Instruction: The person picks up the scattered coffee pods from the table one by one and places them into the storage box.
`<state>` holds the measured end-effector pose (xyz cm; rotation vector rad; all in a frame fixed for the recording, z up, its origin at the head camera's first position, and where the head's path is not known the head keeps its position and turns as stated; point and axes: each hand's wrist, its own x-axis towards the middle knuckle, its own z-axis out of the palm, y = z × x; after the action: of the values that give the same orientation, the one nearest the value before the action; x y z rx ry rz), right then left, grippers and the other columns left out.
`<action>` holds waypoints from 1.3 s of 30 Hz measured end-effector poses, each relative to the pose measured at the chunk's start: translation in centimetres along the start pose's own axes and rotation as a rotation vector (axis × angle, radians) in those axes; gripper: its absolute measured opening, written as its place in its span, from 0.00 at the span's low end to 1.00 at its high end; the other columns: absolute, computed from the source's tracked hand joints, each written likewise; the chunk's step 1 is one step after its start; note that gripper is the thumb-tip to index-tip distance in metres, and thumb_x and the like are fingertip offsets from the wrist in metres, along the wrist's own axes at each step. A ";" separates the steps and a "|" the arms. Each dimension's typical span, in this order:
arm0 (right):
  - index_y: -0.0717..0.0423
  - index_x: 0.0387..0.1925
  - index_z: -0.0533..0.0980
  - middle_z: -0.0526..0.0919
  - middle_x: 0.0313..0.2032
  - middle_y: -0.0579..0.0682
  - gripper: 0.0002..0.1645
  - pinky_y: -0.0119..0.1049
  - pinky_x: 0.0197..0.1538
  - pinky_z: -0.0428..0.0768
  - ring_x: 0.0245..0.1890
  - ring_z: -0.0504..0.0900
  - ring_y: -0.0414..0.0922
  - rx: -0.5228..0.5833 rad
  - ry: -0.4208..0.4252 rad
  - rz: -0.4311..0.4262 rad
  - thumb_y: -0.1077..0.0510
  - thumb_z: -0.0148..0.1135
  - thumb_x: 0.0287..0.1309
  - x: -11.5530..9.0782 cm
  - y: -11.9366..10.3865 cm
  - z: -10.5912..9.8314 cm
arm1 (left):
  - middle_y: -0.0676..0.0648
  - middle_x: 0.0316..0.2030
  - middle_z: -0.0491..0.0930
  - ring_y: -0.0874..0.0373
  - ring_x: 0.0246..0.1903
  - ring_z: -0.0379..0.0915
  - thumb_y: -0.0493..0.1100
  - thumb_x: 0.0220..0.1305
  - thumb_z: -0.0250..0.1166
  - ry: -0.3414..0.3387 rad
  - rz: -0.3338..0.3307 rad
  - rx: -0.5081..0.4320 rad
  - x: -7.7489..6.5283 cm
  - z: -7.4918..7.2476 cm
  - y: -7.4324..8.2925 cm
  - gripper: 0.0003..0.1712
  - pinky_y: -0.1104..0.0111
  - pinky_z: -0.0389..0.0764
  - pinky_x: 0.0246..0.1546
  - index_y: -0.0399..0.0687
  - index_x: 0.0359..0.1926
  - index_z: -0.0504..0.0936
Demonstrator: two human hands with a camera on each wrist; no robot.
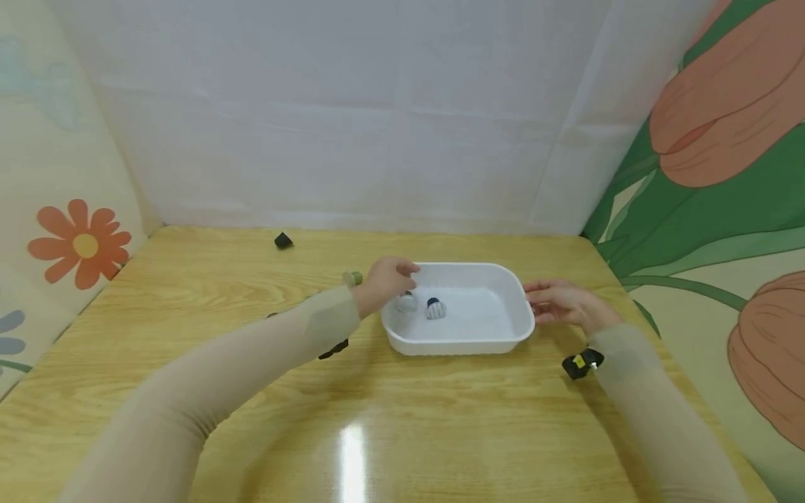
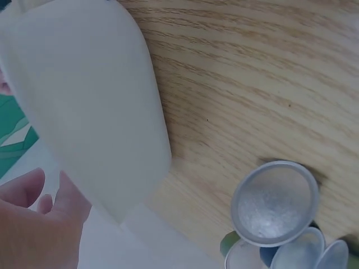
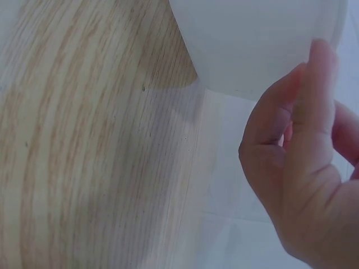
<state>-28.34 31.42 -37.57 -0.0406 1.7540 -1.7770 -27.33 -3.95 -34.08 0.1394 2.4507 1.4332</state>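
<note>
A white rectangular tray [image 1: 459,347] stands on the wooden table between the two hands. Over its left rim reaches the left hand [image 1: 385,283], thumb and fingers apart. Just under those fingertips, inside the tray, is a silvery coffee capsule [image 1: 407,302]; another with a dark end [image 1: 435,309] lies to its right. In the left wrist view the tray wall hides part of the left hand's fingers [image 2: 72,196]. The right hand [image 1: 564,304] rests its extended fingers against the tray's right end; in the right wrist view its fingertip [image 3: 322,47] lies at the white wall.
A green-gold capsule [image 1: 353,278] shows behind the left wrist. The left wrist view has several foil-lidded capsules [image 2: 275,203] clustered on the table. A small black object [image 1: 283,241] lies at the table's back left. A white sheet [image 1: 377,140] hangs behind the table.
</note>
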 end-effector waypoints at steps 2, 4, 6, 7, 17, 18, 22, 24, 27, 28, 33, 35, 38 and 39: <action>0.61 0.47 0.72 0.79 0.35 0.50 0.20 0.33 0.41 0.84 0.36 0.79 0.43 -0.002 0.006 0.002 0.60 0.70 0.56 0.0 -0.1 0.1 | 0.36 0.59 0.73 0.46 0.54 0.73 0.32 0.65 0.61 -0.007 0.018 -0.023 -0.4 -0.4 0.0 0.22 0.61 0.77 0.54 0.37 0.61 0.74; 0.61 0.49 0.71 0.79 0.35 0.50 0.17 0.33 0.40 0.84 0.35 0.79 0.43 -0.005 0.034 0.012 0.63 0.65 0.60 -0.1 -0.2 0.5 | 0.36 0.61 0.72 0.46 0.57 0.71 0.32 0.66 0.60 -0.018 0.036 -0.043 -0.7 -0.8 -0.2 0.23 0.60 0.75 0.57 0.37 0.62 0.73; 0.61 0.50 0.69 0.79 0.34 0.49 0.14 0.33 0.39 0.84 0.34 0.79 0.42 -0.027 0.092 0.033 0.65 0.59 0.64 -0.4 -0.6 1.4 | 0.36 0.61 0.71 0.46 0.59 0.69 0.33 0.67 0.60 -0.023 0.050 -0.066 -1.1 -1.2 -0.3 0.24 0.59 0.73 0.59 0.37 0.63 0.72; 0.62 0.50 0.69 0.79 0.34 0.49 0.13 0.34 0.39 0.84 0.34 0.80 0.42 -0.023 0.100 0.039 0.67 0.55 0.65 -0.4 -0.8 1.6 | 0.36 0.62 0.71 0.46 0.60 0.68 0.33 0.67 0.60 -0.021 0.058 -0.072 -1.3 -1.4 -0.4 0.24 0.59 0.72 0.60 0.37 0.63 0.72; 0.62 0.49 0.66 0.79 0.32 0.49 0.09 0.33 0.38 0.84 0.32 0.80 0.41 0.005 0.132 0.064 0.70 0.45 0.70 -0.3 -0.9 2.0 | 0.36 0.61 0.71 0.45 0.60 0.68 0.36 0.68 0.60 -0.020 0.102 -0.077 -3.2 -3.2 -1.6 0.25 0.57 0.71 0.60 0.34 0.64 0.70; 0.62 0.50 0.66 0.79 0.32 0.49 0.10 0.33 0.38 0.84 0.32 0.80 0.41 0.006 0.129 0.064 0.70 0.45 0.70 -0.3 -0.9 2.0 | 0.35 0.61 0.72 0.45 0.59 0.69 0.36 0.68 0.60 -0.026 0.114 -0.078 -3.4 -3.5 -1.8 0.24 0.57 0.72 0.60 0.34 0.64 0.70; 0.63 0.51 0.65 0.79 0.32 0.49 0.11 0.32 0.38 0.84 0.32 0.80 0.41 0.003 0.117 0.060 0.69 0.46 0.69 -0.4 -1.0 2.1 | 0.32 0.60 0.71 0.42 0.58 0.70 0.36 0.69 0.58 -0.041 0.168 -0.103 -4.2 -4.5 -2.4 0.25 0.54 0.74 0.57 0.29 0.64 0.68; 0.63 0.52 0.64 0.79 0.32 0.49 0.11 0.32 0.37 0.84 0.32 0.80 0.40 0.000 0.116 0.059 0.69 0.46 0.69 -0.4 -1.0 2.1 | 0.31 0.61 0.70 0.40 0.58 0.69 0.36 0.70 0.58 -0.041 0.186 -0.121 -4.6 -4.9 -2.7 0.26 0.54 0.74 0.57 0.28 0.64 0.67; 0.64 0.53 0.64 0.79 0.32 0.48 0.12 0.32 0.37 0.84 0.32 0.79 0.40 -0.008 0.117 0.059 0.69 0.46 0.70 -0.3 -1.0 2.2 | 0.31 0.62 0.69 0.40 0.59 0.68 0.37 0.71 0.57 -0.039 0.180 -0.122 -5.2 -5.6 -2.9 0.27 0.54 0.74 0.58 0.29 0.66 0.65; 0.64 0.53 0.64 0.79 0.32 0.48 0.12 0.32 0.37 0.84 0.32 0.79 0.40 -0.013 0.118 0.060 0.69 0.46 0.70 -0.3 -1.0 2.2 | 0.32 0.62 0.69 0.40 0.59 0.68 0.38 0.71 0.57 -0.037 0.175 -0.119 -5.3 -5.8 -3.0 0.27 0.54 0.74 0.58 0.29 0.66 0.65; 0.64 0.53 0.65 0.79 0.33 0.49 0.12 0.31 0.37 0.84 0.32 0.79 0.40 -0.022 0.120 0.062 0.69 0.46 0.70 -0.3 -1.0 2.1 | 0.34 0.63 0.69 0.42 0.59 0.69 0.42 0.71 0.58 -0.028 0.146 -0.089 -6.0 -6.7 -3.2 0.28 0.53 0.73 0.58 0.33 0.67 0.66; 0.64 0.52 0.65 0.79 0.33 0.48 0.11 0.31 0.37 0.84 0.32 0.79 0.40 -0.030 0.120 0.057 0.69 0.46 0.70 -0.3 -1.0 2.1 | 0.34 0.64 0.68 0.42 0.60 0.68 0.42 0.71 0.58 -0.025 0.135 -0.081 -6.4 -7.0 -3.3 0.29 0.52 0.72 0.59 0.34 0.68 0.65; 0.64 0.52 0.65 0.78 0.33 0.48 0.11 0.31 0.37 0.83 0.33 0.79 0.40 -0.044 0.125 0.052 0.69 0.47 0.70 -0.4 -1.0 2.1 | 0.35 0.64 0.67 0.42 0.62 0.65 0.44 0.71 0.58 -0.022 0.125 -0.054 -6.8 -7.5 -3.8 0.30 0.50 0.70 0.60 0.35 0.69 0.64; 0.64 0.52 0.66 0.78 0.33 0.48 0.11 0.31 0.37 0.83 0.33 0.79 0.41 -0.048 0.128 0.053 0.69 0.47 0.70 -0.4 -1.0 2.1 | 0.35 0.65 0.67 0.42 0.62 0.65 0.45 0.71 0.58 -0.021 0.125 -0.049 -7.0 -7.6 -4.0 0.31 0.49 0.69 0.61 0.35 0.69 0.63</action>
<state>-27.46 29.63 -36.26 0.1010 1.8698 -1.7329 -22.70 -13.92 -32.59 0.2999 2.4256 1.5330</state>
